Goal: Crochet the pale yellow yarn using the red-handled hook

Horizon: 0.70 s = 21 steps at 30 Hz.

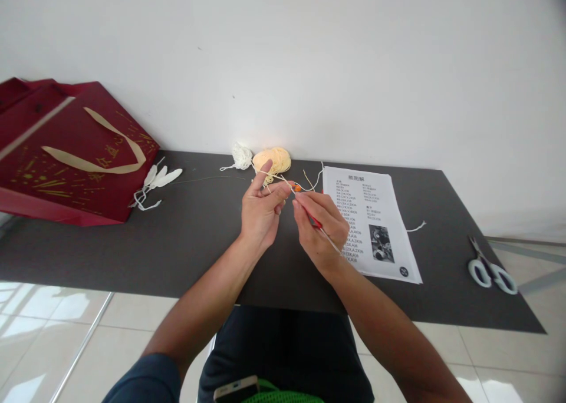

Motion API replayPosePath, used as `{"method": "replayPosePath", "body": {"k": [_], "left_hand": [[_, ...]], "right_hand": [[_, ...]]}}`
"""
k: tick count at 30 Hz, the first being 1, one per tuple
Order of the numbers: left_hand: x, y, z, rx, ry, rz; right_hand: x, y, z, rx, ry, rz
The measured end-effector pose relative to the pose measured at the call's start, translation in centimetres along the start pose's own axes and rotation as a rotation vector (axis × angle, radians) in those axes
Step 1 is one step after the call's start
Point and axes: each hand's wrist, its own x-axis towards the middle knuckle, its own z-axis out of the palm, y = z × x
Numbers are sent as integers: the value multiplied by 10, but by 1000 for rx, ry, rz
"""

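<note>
My left hand (260,208) is raised over the dark table (198,244), forefinger up, with cream yarn (283,182) looped over it and pinched between thumb and fingers. My right hand (321,226) is closed on a crochet hook (309,211) with a red and orange grip, its tip meeting the yarn beside the left fingers. The strand runs back to a cream yarn ball (274,158) near the wall.
A small white yarn bundle (242,155) lies beside the ball. A printed sheet (371,220) lies right of my hands, scissors (490,267) at the table's right end, a red gift bag (66,155) and white feathers (159,182) at the left. A phone (236,388) rests on my lap.
</note>
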Motion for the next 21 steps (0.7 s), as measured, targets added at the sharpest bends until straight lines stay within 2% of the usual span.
{"method": "replayPosePath", "body": {"k": [2,3,5,9,12,16,21], "left_hand": [[1,3,0,-68,-30,-52],[1,5,1,-93,-46,-75],[1,8,1,-125,-62,-101],[0,10,4,-116,-65,-95],[-2,11,7,-96,-81,-54],[-3,10,8,-93,-101,-11],[-4,8,7,-87,-113,12]], "right_hand": [[1,5,-1,22,3,-51],[2,8,-1,55,5,-34],[4,13,0,177,6,106],[10,19,4,573,45,492],[15,16,6,752,71,638],[21,10,3,882,73,707],[25,7,0,916,75,736]]}}
